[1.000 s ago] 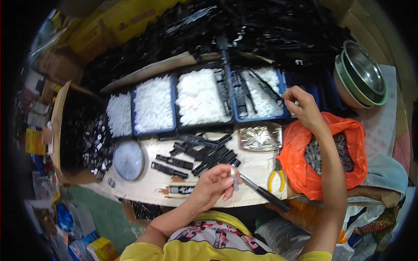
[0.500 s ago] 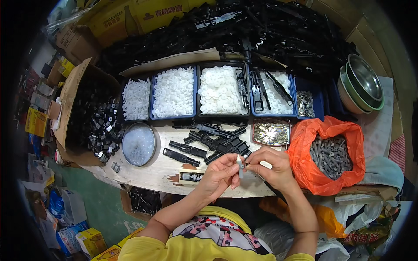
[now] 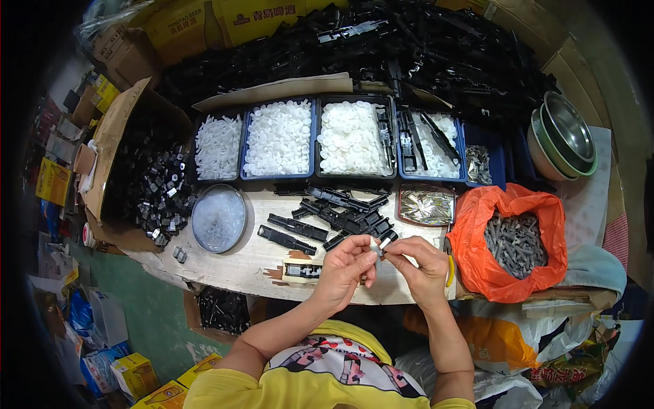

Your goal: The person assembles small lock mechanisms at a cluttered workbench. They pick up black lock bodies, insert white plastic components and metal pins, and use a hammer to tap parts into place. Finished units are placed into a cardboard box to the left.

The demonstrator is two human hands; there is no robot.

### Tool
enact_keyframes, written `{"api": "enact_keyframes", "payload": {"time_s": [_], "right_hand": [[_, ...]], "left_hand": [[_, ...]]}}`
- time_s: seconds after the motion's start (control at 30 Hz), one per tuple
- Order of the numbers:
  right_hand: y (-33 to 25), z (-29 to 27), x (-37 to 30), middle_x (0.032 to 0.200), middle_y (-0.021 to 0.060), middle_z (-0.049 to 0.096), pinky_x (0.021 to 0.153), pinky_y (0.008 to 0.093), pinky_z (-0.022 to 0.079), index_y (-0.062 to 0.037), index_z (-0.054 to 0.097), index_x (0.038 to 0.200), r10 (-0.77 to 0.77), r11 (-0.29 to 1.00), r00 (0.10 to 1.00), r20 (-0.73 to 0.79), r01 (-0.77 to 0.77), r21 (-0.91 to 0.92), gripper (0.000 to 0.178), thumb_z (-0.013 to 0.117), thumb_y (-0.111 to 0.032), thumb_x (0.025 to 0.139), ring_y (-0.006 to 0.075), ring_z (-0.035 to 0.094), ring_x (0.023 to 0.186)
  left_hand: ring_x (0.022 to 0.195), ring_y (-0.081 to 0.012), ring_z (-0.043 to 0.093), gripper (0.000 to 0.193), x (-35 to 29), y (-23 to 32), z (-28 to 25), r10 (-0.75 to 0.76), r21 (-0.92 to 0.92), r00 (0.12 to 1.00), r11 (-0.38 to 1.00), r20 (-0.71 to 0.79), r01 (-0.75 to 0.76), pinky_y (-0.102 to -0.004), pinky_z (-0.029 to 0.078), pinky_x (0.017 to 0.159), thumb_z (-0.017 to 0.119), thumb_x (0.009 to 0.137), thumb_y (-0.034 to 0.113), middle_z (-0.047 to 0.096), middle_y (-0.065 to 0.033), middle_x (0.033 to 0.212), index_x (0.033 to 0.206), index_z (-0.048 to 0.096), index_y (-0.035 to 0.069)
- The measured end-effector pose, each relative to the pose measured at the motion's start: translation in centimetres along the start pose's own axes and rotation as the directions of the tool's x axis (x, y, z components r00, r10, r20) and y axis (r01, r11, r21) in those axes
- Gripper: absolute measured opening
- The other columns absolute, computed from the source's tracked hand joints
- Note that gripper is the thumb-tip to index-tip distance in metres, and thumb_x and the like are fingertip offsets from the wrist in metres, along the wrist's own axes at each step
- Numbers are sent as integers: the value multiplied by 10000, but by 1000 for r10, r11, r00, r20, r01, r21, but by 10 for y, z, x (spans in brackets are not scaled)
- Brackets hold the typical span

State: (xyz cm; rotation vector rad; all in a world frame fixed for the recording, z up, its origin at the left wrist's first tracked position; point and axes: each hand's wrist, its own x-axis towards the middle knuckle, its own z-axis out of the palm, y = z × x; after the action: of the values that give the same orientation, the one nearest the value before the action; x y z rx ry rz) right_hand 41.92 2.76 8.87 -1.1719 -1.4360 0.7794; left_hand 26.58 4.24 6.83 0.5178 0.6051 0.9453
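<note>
My left hand (image 3: 346,267) and my right hand (image 3: 421,267) meet over the near edge of the wooden table (image 3: 252,262). Together they pinch a small grey and white part (image 3: 380,247) between the fingertips. Just beyond the hands lies a pile of long black plastic parts (image 3: 340,213). A small black part (image 3: 303,270) rests on the table to the left of my left hand.
Blue trays of white plastic pieces (image 3: 279,140) line the table's far side. A round dish (image 3: 219,218) sits at the left, a tray of shiny metal bits (image 3: 426,204) and an orange bag of grey pins (image 3: 514,240) at the right. Metal bowls (image 3: 565,136) stand far right.
My right hand came back from the far right tray and joined my left hand at the table's near edge. Both now hold the small part together.
</note>
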Motion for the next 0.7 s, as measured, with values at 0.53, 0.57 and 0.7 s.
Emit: {"api": "enact_keyframes", "payload": {"time_s": [0.53,0.57,0.7], "right_hand": [[0,13,-10,818,39,644,735,340,408,-49,645,827,-352,854,936,-1,321,-410,202,654,41,647,194,594,731],[-2,12,-10,821,39,643,740,346,404,-50,644,830,-364,827,931,28,337,-450,203,650,35,646,193,594,737],[-5,5,-9,836,43,648,729,345,390,-52,644,834,-375,819,925,59,361,-446,252,655,58,607,188,600,738]], "left_hand": [[627,-96,537,217,-1,-4,-7,24,-56,999,998,-36,-26,-225,446,511,564,867,57,559,-38,802,1072,530,-4],[624,-97,538,214,0,-4,-8,-8,-88,1000,996,-24,6,-227,448,512,562,867,58,560,-38,803,1071,533,-2],[604,-98,540,210,2,-3,-11,-137,-224,990,964,36,142,-253,446,510,551,869,53,563,-35,782,1073,539,6]]}}
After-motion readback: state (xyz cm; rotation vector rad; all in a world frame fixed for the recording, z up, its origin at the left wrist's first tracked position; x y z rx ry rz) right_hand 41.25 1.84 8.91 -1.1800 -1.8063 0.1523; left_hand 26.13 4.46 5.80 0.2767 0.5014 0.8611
